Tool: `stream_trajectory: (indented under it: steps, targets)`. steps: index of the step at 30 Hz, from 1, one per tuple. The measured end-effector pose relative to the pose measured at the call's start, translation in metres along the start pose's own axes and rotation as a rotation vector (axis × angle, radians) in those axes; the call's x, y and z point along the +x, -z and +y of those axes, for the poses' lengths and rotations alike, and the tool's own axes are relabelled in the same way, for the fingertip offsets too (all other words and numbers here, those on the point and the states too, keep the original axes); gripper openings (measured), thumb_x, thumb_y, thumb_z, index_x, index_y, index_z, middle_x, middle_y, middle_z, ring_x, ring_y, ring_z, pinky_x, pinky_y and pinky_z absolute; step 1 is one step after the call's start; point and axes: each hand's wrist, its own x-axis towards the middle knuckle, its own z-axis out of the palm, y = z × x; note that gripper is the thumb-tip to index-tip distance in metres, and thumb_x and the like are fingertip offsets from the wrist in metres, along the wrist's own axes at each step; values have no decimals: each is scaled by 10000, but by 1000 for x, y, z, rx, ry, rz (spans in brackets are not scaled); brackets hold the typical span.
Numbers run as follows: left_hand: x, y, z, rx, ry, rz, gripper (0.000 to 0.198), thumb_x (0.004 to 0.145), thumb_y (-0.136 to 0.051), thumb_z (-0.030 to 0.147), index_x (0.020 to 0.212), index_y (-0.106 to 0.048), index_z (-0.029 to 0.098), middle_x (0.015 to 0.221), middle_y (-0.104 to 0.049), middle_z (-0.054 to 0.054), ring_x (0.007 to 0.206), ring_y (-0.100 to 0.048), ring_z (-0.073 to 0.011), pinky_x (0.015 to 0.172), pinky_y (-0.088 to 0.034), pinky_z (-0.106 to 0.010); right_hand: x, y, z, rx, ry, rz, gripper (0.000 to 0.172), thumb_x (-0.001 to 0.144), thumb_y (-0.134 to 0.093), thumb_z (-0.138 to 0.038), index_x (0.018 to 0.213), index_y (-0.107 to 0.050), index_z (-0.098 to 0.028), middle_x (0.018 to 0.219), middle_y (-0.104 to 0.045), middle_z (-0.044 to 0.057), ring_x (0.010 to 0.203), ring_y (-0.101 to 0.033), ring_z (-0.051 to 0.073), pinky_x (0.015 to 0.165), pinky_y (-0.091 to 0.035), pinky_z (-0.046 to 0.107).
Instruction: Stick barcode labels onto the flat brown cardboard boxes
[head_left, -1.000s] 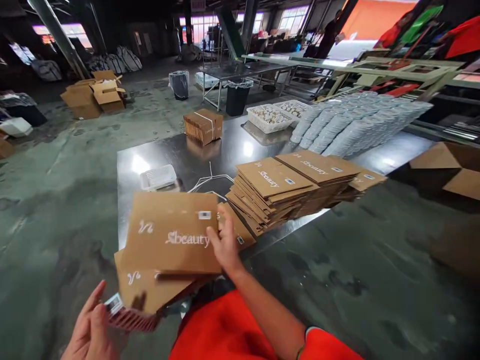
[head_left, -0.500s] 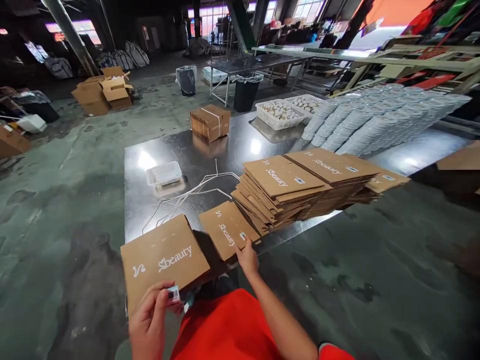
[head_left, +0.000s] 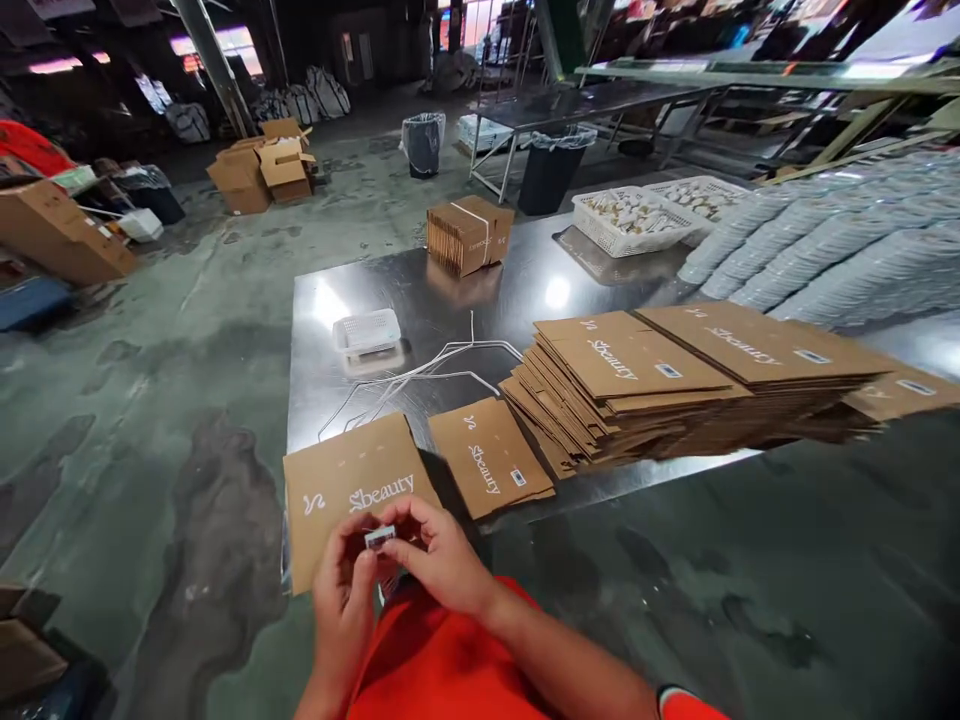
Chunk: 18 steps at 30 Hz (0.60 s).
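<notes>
My left hand (head_left: 341, 590) and my right hand (head_left: 439, 558) meet low in the view and pinch a small barcode sticker (head_left: 379, 537) between their fingertips. Just beyond them a flat brown "Sbeauty" carton (head_left: 341, 480) lies at the near edge of the steel table (head_left: 420, 300). A second flat carton (head_left: 491, 468) with a sticker on it lies to its right. Further right are two tall stacks of the same flat cartons (head_left: 622, 385).
White plastic straps (head_left: 420, 375) and a small white basket (head_left: 367, 330) lie mid-table. A strapped carton bundle (head_left: 469, 235), white trays of parts (head_left: 634, 215) and rows of stacked white lids (head_left: 825, 250) sit further back. Bins and open boxes (head_left: 259, 170) stand on the floor.
My right hand has left the second flat carton and come back to join my left hand on the sticker. The view has shifted to the left.
</notes>
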Motion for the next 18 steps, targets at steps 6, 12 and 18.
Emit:
stream_trajectory:
  steps: [6, 12, 18]
  targets:
    - [-4, 0, -2, -71, 149, 2, 267, 800, -603, 429, 761, -574, 167, 689, -593, -21, 646, -578, -148, 605, -492, -234, 5, 6, 5, -40, -39, 8, 93, 740, -623, -247, 803, -599, -182, 724, -598, -10, 647, -551, 111, 599, -464, 221]
    - [-2, -5, -6, 93, 108, 2, 333, 863, -489, 464, 705, -533, 175, 621, -532, 7, 567, -492, -121, 536, -411, -207, 2, -3, 5, -236, 26, 71, 138, 796, -599, -309, 742, -600, -182, 689, -572, -8, 610, -508, 102, 553, -404, 213]
    - [-2, 0, -21, 197, 172, 34, 444, 849, -475, 515, 556, -411, 188, 514, -381, 36, 499, -375, -110, 488, -317, -212, 34, 17, 15, -336, 141, 284, 161, 802, -568, -303, 715, -599, -171, 769, -562, 19, 682, -513, 120, 600, -408, 229]
